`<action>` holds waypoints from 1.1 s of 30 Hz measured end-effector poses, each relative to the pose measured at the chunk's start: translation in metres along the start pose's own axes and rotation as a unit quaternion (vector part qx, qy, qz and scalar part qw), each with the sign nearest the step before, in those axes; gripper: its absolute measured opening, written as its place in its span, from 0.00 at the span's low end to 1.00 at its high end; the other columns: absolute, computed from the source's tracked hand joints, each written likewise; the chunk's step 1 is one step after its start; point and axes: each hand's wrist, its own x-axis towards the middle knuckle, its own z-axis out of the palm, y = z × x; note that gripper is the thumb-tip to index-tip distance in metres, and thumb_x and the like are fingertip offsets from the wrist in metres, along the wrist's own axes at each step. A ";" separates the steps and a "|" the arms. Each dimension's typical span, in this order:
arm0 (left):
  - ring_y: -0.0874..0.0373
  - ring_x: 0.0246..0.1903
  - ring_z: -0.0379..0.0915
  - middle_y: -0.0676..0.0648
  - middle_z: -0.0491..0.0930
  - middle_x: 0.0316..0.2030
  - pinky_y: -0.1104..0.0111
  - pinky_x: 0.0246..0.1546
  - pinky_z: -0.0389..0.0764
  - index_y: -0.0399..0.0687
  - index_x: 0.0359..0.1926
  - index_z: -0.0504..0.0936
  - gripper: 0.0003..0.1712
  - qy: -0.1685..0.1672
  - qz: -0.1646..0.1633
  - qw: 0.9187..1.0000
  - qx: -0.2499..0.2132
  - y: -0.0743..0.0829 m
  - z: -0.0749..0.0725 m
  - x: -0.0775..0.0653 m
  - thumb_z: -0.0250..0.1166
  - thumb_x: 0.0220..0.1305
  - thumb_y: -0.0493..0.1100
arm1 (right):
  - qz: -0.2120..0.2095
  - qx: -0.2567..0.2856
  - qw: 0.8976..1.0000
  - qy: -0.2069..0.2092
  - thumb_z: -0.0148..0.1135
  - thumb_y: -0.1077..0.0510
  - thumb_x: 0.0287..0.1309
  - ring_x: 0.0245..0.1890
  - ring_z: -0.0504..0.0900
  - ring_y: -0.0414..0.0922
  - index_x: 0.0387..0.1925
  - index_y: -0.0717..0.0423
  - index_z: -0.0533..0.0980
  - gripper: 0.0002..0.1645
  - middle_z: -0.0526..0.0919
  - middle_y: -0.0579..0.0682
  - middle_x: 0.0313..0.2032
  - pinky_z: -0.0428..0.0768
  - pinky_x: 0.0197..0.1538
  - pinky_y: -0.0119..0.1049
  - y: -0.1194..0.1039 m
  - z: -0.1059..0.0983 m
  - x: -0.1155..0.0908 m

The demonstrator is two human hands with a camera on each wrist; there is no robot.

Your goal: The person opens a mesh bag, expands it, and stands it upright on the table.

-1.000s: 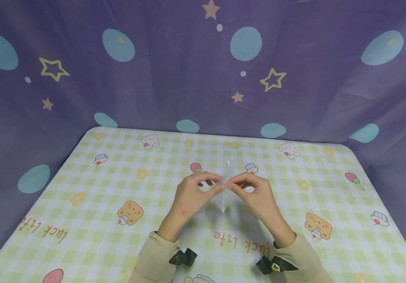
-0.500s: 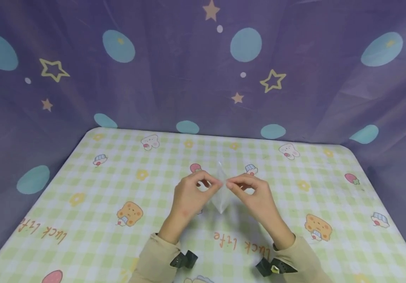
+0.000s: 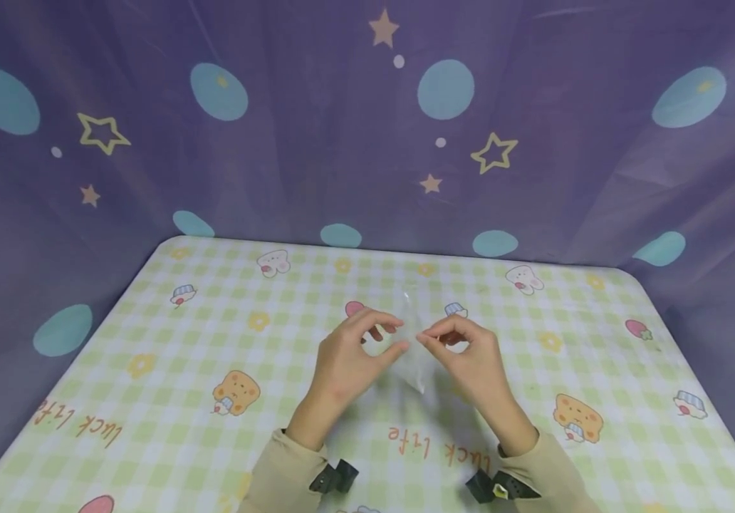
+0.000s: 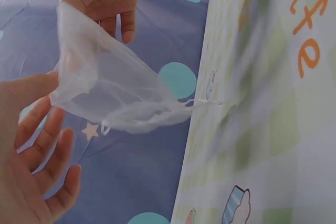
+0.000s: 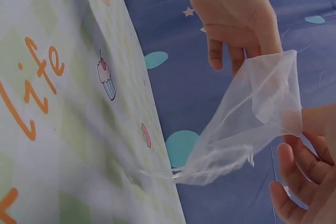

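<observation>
A small, sheer white drawstring bag (image 3: 411,367) hangs between my two hands over the table, spread out in the wrist views. At its mouth edge, my right hand (image 3: 470,356) pinches it between thumb and index fingertips. My left hand (image 3: 351,356) is at the opposite side, thumb and index parted, with a fingertip at the bag's corner. In the left wrist view the bag (image 4: 115,87) tapers toward gathered folds with thin white strings and a small loop. Through the film of the bag (image 5: 268,93) in the right wrist view, fingertips show faintly.
Below lies a table (image 3: 169,399) covered in a green-and-white checked cloth with cartoon prints. A purple curtain (image 3: 316,142) with stars and teal spots hangs behind its far edge. Black wrist devices (image 3: 334,477) sit by both sleeves.
The left thumb and index have parted, having been together before. Both hands have drawn slightly apart, and the bag's lower tip has swung to the right.
</observation>
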 end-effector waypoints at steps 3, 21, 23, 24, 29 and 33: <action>0.67 0.32 0.75 0.62 0.83 0.36 0.71 0.29 0.75 0.60 0.40 0.89 0.10 0.012 0.023 0.999 0.023 0.001 0.000 0.000 0.77 0.54 0.49 | -0.018 -0.011 1.000 -0.012 0.74 0.65 0.52 0.30 0.80 0.38 0.29 0.54 0.85 0.04 0.86 0.41 0.29 0.79 0.40 0.32 0.001 0.000 0.000; 0.66 0.26 0.75 0.60 0.81 0.26 0.71 0.24 0.73 0.59 0.33 0.89 0.05 0.062 0.028 0.995 0.076 -0.004 -0.009 0.002 0.76 0.55 0.47 | 0.004 -0.073 0.994 -0.084 0.71 0.62 0.57 0.31 0.81 0.36 0.33 0.51 0.87 0.03 0.87 0.38 0.30 0.79 0.41 0.39 -0.001 -0.009 0.003; 0.66 0.27 0.75 0.61 0.81 0.26 0.71 0.25 0.73 0.58 0.34 0.89 0.06 0.048 0.026 0.995 0.079 -0.005 -0.011 0.002 0.77 0.54 0.47 | -0.001 -0.073 0.994 -0.077 0.71 0.63 0.56 0.31 0.81 0.36 0.32 0.51 0.87 0.03 0.87 0.38 0.30 0.80 0.41 0.40 -0.001 -0.008 0.004; 0.66 0.27 0.75 0.61 0.81 0.27 0.71 0.25 0.73 0.58 0.35 0.89 0.07 0.041 0.026 0.996 0.080 -0.006 -0.012 0.002 0.77 0.54 0.47 | -0.003 -0.073 0.995 -0.071 0.72 0.62 0.56 0.31 0.82 0.36 0.32 0.52 0.86 0.02 0.87 0.38 0.29 0.80 0.41 0.41 0.000 -0.008 0.004; 0.66 0.30 0.76 0.62 0.81 0.28 0.73 0.25 0.72 0.59 0.38 0.88 0.11 0.015 0.027 0.996 0.086 -0.005 -0.011 0.002 0.78 0.52 0.47 | -0.018 -0.080 0.996 -0.046 0.74 0.64 0.52 0.31 0.82 0.39 0.29 0.51 0.86 0.05 0.87 0.39 0.29 0.81 0.40 0.44 0.001 -0.008 0.003; 0.66 0.32 0.75 0.61 0.81 0.34 0.73 0.25 0.72 0.59 0.41 0.88 0.14 0.002 0.045 0.995 0.091 -0.003 -0.008 0.002 0.78 0.52 0.48 | -0.029 -0.094 0.994 -0.041 0.74 0.66 0.51 0.29 0.82 0.39 0.28 0.51 0.86 0.07 0.87 0.39 0.28 0.81 0.39 0.43 0.001 -0.007 0.003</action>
